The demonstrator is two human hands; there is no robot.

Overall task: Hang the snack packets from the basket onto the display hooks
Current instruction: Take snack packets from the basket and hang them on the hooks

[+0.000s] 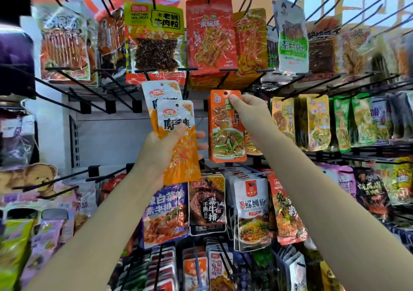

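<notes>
I can't see the basket; my left hand point(164, 150) hides the lower part of the orange-and-white packets point(176, 134).

1. "VEGETARIAN MEAT" plus black box "老妈牛肉粒" – on yellow packet point(154, 38), top row.
2. "素牛排" with "手撕" – on dark packet point(206, 206), lower row; "10%" at its top corner.
3. "螺蛳粉" – on white packet point(251, 212) beside it.
4. "辣白菜" / "素牛排" – on purple packet point(165, 212), left of dark one.
5. "20%" – corner of white-orange packets point(176, 132) held in left hand point(156, 154).
6. Print on orange packet point(225, 125) pinched by right hand point(248, 109) – too blurred to read.
</notes>
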